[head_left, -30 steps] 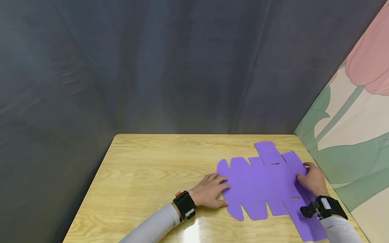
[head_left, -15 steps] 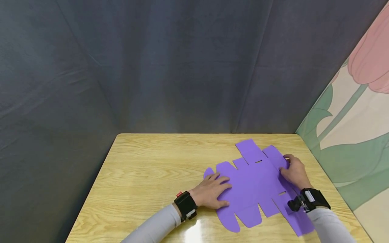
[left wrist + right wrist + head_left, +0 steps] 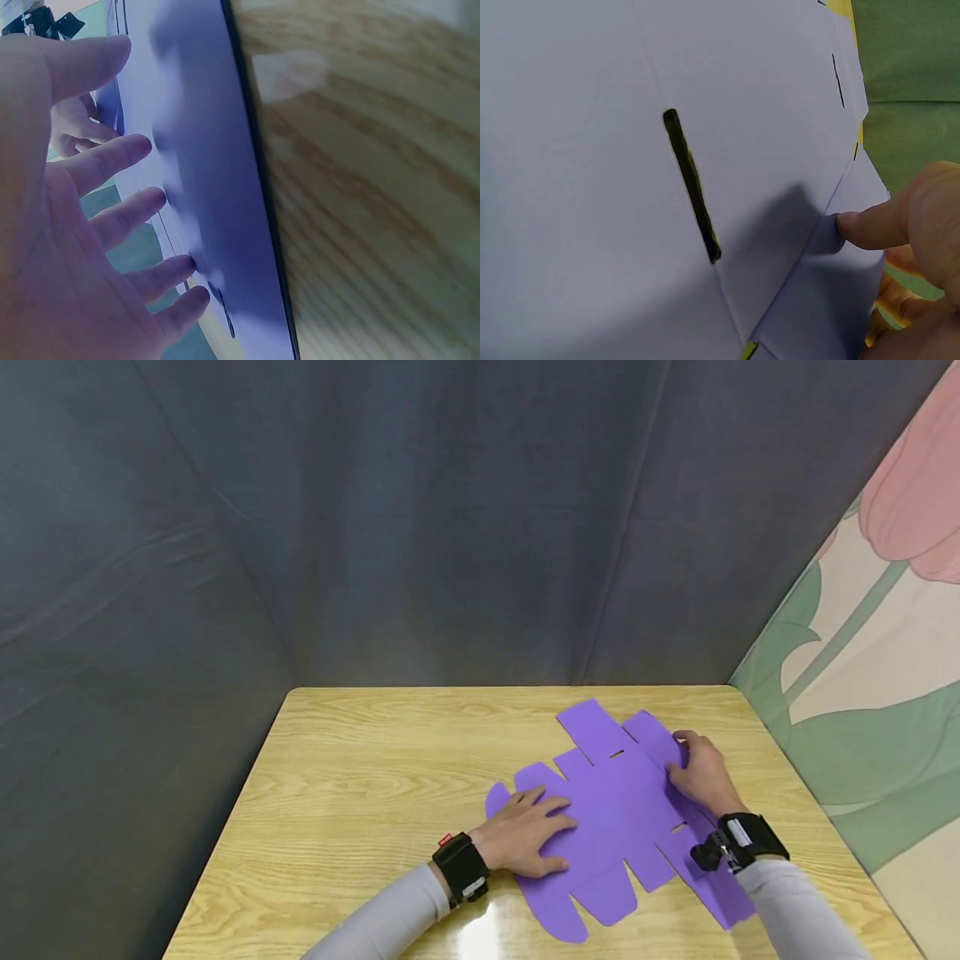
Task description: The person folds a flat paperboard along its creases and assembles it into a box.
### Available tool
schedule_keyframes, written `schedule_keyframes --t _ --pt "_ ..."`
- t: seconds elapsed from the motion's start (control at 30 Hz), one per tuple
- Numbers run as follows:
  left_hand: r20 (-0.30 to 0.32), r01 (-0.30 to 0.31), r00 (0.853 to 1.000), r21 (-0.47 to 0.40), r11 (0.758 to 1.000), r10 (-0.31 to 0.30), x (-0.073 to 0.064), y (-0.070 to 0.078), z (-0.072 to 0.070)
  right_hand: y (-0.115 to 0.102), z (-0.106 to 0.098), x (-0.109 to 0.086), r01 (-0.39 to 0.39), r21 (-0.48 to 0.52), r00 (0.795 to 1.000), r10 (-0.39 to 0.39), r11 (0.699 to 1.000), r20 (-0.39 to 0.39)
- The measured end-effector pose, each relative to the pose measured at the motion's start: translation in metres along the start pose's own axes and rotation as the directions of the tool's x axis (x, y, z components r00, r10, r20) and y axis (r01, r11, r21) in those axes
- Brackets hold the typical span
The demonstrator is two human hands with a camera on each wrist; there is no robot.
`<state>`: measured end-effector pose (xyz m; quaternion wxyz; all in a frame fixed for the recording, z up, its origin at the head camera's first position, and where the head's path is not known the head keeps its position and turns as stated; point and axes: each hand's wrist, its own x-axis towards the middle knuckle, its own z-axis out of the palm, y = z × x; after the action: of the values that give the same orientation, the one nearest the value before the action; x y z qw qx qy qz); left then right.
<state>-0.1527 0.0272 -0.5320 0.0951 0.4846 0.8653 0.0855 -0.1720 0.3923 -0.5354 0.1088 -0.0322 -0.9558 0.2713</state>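
A flat purple cardboard box blank [image 3: 607, 814], cut with flaps and slots, lies unfolded on the table. My left hand [image 3: 522, 833] rests on its left part with the fingers spread straight; the left wrist view shows the fingertips [image 3: 154, 193] touching the sheet. At the opposite side my right hand [image 3: 703, 772] pinches the edge panel, thumb on top and fingers beneath. In the right wrist view the thumb [image 3: 874, 225] presses beside a crease, near a dark slot [image 3: 692, 187]. That edge panel is slightly raised along the crease.
The wood-grain table [image 3: 360, 777] extends to the left of the cardboard. Behind it hangs a dark grey curtain [image 3: 450, 527]. A floral cloth [image 3: 885, 710] with pink and green shapes borders the table's right edge.
The cardboard has slid left and turned anticlockwise, with my right hand moving left along with it. My left hand has stayed almost in place and now lies further over the sheet.
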Motion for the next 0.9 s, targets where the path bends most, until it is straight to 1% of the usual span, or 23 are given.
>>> schedule_keyframes --t 0.1,0.27,0.4,0.47,0.6,0.7,0.9 --pt "0.006 0.013 1.0 -0.008 1.0 -0.013 -0.002 0.001 0.002 -0.004 0.005 0.001 -0.012 0.003 1.0 0.012 1.0 0.026" --pt "0.007 0.034 0.999 -0.014 0.999 -0.034 -0.004 0.002 0.003 -0.01 0.011 0.001 -0.015 0.008 1.0 0.015 1.0 0.026" --pt "0.017 0.039 0.999 -0.008 0.999 -0.039 -0.005 0.002 0.003 -0.015 0.014 0.001 -0.015 0.006 0.999 0.015 1.0 0.042" --pt "0.02 0.041 0.999 0.0 0.999 -0.041 -0.006 0.001 0.002 -0.017 0.015 0.001 -0.007 0.007 0.999 0.006 1.0 0.048" --pt "0.016 0.039 0.999 0.012 0.999 -0.04 -0.006 0.002 0.001 -0.02 0.017 0.005 0.043 0.022 0.998 -0.043 0.999 0.041" --pt "0.009 0.031 0.999 0.016 0.999 -0.031 -0.005 0.003 0.0 -0.023 0.02 0.008 0.071 0.029 0.996 -0.072 0.997 0.05" --pt "0.005 0.022 1.0 0.023 0.999 -0.023 -0.005 0.007 0.001 -0.03 0.028 0.012 0.099 0.036 0.992 -0.101 0.994 0.08"
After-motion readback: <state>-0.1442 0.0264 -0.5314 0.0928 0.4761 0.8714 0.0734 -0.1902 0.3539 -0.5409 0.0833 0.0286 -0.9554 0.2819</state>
